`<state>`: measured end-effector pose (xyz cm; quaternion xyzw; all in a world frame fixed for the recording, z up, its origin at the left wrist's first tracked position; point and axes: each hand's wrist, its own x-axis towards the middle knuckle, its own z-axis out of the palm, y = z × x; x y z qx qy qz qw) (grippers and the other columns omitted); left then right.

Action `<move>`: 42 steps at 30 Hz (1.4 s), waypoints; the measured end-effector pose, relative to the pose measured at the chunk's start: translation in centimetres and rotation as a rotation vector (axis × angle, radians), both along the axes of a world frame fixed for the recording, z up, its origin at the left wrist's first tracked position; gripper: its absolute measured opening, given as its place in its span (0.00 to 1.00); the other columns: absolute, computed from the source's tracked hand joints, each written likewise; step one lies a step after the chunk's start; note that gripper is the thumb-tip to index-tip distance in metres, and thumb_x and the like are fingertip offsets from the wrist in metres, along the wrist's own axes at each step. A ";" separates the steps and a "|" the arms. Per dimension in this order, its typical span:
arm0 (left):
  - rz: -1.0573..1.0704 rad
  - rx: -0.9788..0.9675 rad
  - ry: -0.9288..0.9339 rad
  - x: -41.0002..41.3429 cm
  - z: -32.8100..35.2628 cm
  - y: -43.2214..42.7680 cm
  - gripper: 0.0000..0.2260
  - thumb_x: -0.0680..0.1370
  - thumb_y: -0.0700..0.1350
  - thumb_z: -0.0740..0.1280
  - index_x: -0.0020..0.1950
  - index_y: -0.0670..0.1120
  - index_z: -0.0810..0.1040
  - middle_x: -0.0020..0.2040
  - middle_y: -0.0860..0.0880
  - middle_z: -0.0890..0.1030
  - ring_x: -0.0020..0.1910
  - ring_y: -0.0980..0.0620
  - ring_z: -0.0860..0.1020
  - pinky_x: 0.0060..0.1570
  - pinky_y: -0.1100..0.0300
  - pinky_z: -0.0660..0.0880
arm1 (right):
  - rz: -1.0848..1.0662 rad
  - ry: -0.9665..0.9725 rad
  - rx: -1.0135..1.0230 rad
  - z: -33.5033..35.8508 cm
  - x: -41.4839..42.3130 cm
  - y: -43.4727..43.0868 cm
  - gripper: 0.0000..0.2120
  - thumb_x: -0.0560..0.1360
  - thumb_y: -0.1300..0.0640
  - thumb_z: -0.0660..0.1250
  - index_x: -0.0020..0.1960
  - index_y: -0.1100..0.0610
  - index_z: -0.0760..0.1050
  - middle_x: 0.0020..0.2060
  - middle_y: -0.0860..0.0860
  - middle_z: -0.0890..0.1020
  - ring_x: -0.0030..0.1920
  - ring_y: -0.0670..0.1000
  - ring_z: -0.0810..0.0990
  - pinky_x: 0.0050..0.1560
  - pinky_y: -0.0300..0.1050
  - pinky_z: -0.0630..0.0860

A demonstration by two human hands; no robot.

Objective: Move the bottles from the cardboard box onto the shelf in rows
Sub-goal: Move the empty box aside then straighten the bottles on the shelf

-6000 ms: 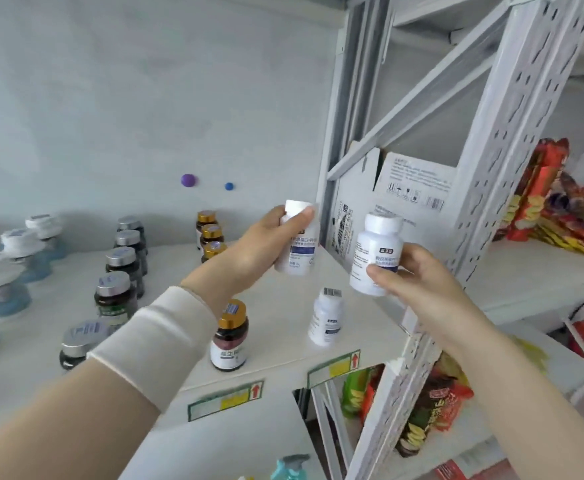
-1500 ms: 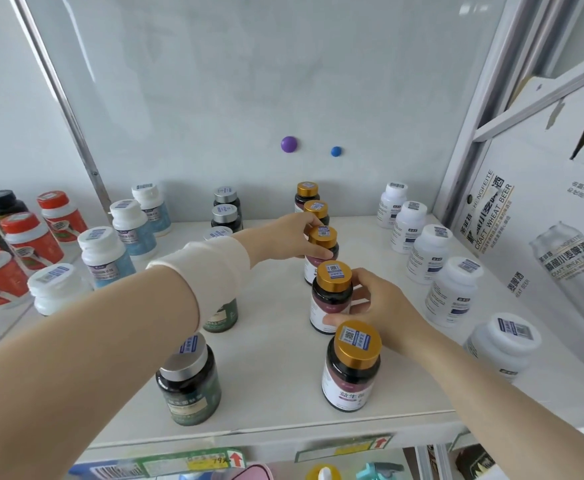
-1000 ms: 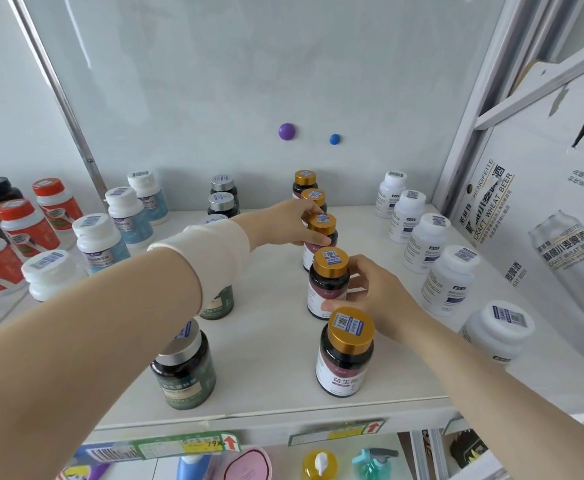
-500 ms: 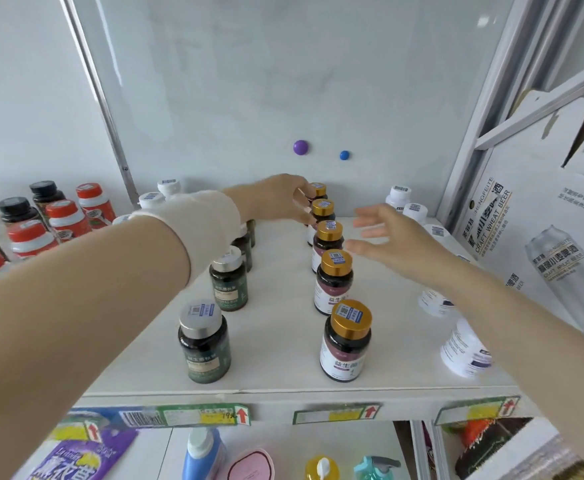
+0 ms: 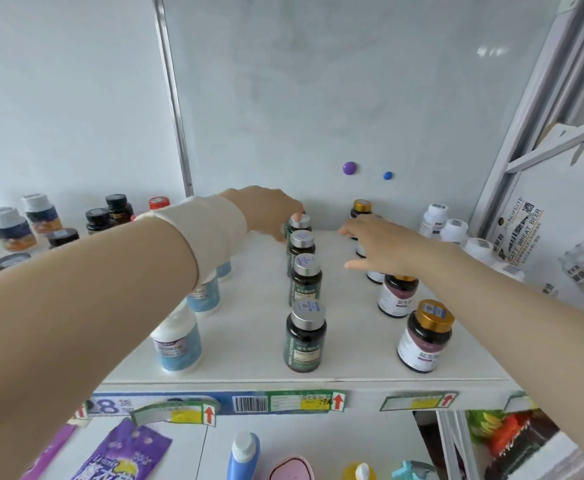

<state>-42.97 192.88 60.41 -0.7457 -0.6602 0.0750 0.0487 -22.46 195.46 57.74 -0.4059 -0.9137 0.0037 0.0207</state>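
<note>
Over the white shelf (image 5: 249, 341), the left hand (image 5: 269, 209) curls its fingers onto the rearmost silver-capped green bottle (image 5: 299, 224) in its row, while the right hand (image 5: 384, 249) hovers open, palm down, above the gold-capped bottles (image 5: 425, 336), beside the cardboard box (image 5: 553, 244).

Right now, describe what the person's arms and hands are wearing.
The left hand is bare; just behind it a wide, cream-white fabric wristband wraps the wrist, and the forearm beyond is uncovered. The right hand and its arm are bare, with no sleeve, glove, watch or ring visible.
</note>
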 end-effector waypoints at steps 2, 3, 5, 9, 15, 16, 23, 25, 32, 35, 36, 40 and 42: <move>-0.037 0.015 -0.020 -1.0 -0.4 0.0 0.21 0.76 0.48 0.68 0.67 0.49 0.68 0.64 0.49 0.75 0.60 0.45 0.75 0.60 0.49 0.72 | -0.044 0.026 -0.038 -0.7 -0.9 -0.7 0.28 0.74 0.49 0.67 0.71 0.54 0.61 0.69 0.52 0.67 0.67 0.53 0.69 0.65 0.50 0.68; -0.050 0.024 -0.053 -1.4 -0.6 0.2 0.21 0.76 0.48 0.68 0.67 0.49 0.68 0.64 0.49 0.75 0.60 0.45 0.75 0.60 0.49 0.72 | -0.057 0.050 -0.052 -1.2 -1.1 -1.0 0.28 0.74 0.49 0.67 0.70 0.54 0.62 0.69 0.52 0.67 0.67 0.52 0.69 0.65 0.49 0.68; -0.068 0.026 -0.136 -2.0 -1.5 0.5 0.22 0.75 0.48 0.69 0.68 0.49 0.68 0.64 0.48 0.75 0.61 0.45 0.75 0.60 0.51 0.71 | -0.080 0.116 -0.098 -2.2 -1.4 -1.5 0.28 0.74 0.50 0.68 0.70 0.55 0.62 0.68 0.52 0.69 0.66 0.50 0.70 0.63 0.41 0.67; -0.075 0.007 -0.251 -2.4 -3.6 1.5 0.25 0.74 0.49 0.69 0.69 0.48 0.67 0.65 0.47 0.74 0.62 0.45 0.74 0.62 0.48 0.71 | -0.157 0.233 -0.192 -4.1 -1.9 -2.0 0.30 0.72 0.50 0.70 0.70 0.54 0.63 0.65 0.51 0.71 0.63 0.49 0.72 0.60 0.40 0.68; 0.010 0.010 -0.558 -2.2 -5.2 2.8 0.27 0.76 0.49 0.68 0.71 0.42 0.63 0.66 0.44 0.73 0.62 0.44 0.74 0.61 0.54 0.70 | -0.237 0.467 -0.317 -6.2 -3.3 -2.1 0.35 0.70 0.47 0.72 0.71 0.54 0.61 0.66 0.49 0.72 0.61 0.48 0.73 0.59 0.42 0.71; 0.030 0.005 -0.590 -2.2 -5.5 3.2 0.27 0.76 0.50 0.67 0.71 0.42 0.63 0.66 0.43 0.74 0.62 0.45 0.74 0.61 0.55 0.70 | -0.245 0.492 -0.325 -6.6 -3.6 -2.1 0.35 0.69 0.47 0.72 0.71 0.54 0.62 0.66 0.48 0.72 0.59 0.47 0.73 0.57 0.41 0.70; 0.056 -0.056 -0.677 -1.4 -6.6 4.5 0.28 0.76 0.53 0.67 0.71 0.43 0.63 0.63 0.47 0.73 0.61 0.49 0.72 0.53 0.63 0.65 | -0.236 0.752 -0.439 -8.9 -4.7 -1.7 0.28 0.68 0.52 0.75 0.64 0.54 0.68 0.57 0.47 0.76 0.55 0.47 0.74 0.53 0.39 0.69; 0.041 -0.059 -0.654 -1.2 -6.8 4.8 0.26 0.76 0.52 0.67 0.69 0.42 0.66 0.56 0.48 0.72 0.55 0.50 0.72 0.51 0.62 0.65 | -0.236 0.807 -0.459 -9.3 -4.7 -1.6 0.25 0.68 0.54 0.75 0.61 0.54 0.70 0.53 0.47 0.76 0.54 0.48 0.76 0.50 0.36 0.70; 0.008 -0.061 -0.603 -1.1 -7.0 5.4 0.14 0.77 0.51 0.66 0.55 0.45 0.68 0.52 0.49 0.72 0.50 0.50 0.70 0.47 0.62 0.64 | -0.265 0.914 -0.482 -10.2 -4.6 -1.5 0.22 0.66 0.55 0.76 0.55 0.49 0.69 0.45 0.41 0.76 0.45 0.39 0.75 0.40 0.28 0.69; 0.015 -0.095 -0.611 -1.3 -6.8 5.5 0.15 0.76 0.51 0.67 0.56 0.44 0.70 0.49 0.49 0.72 0.49 0.50 0.70 0.48 0.61 0.65 | -0.262 0.927 -0.492 -10.3 -4.4 -1.5 0.22 0.65 0.55 0.76 0.54 0.48 0.70 0.44 0.39 0.76 0.44 0.38 0.75 0.41 0.27 0.69; 0.015 -0.105 -0.614 -1.3 -6.8 5.6 0.15 0.76 0.51 0.68 0.55 0.44 0.70 0.48 0.50 0.72 0.48 0.50 0.71 0.47 0.61 0.65 | -0.261 0.930 -0.495 -10.4 -4.4 -1.5 0.22 0.65 0.55 0.77 0.54 0.47 0.70 0.44 0.39 0.76 0.45 0.39 0.75 0.42 0.28 0.69; 0.013 -0.135 -0.632 -1.4 -6.8 5.6 0.21 0.75 0.51 0.69 0.63 0.43 0.69 0.50 0.49 0.73 0.48 0.50 0.74 0.51 0.58 0.71 | -0.257 0.922 -0.501 -10.4 -4.2 -1.5 0.22 0.65 0.55 0.77 0.53 0.46 0.70 0.46 0.41 0.77 0.47 0.44 0.77 0.44 0.31 0.70; 0.011 -0.134 -0.640 -1.3 -6.8 5.6 0.22 0.75 0.50 0.69 0.64 0.43 0.69 0.51 0.49 0.73 0.48 0.50 0.74 0.53 0.57 0.71 | -0.250 0.917 -0.500 -10.4 -4.2 -1.4 0.23 0.65 0.55 0.77 0.54 0.47 0.69 0.47 0.42 0.77 0.47 0.44 0.77 0.44 0.31 0.71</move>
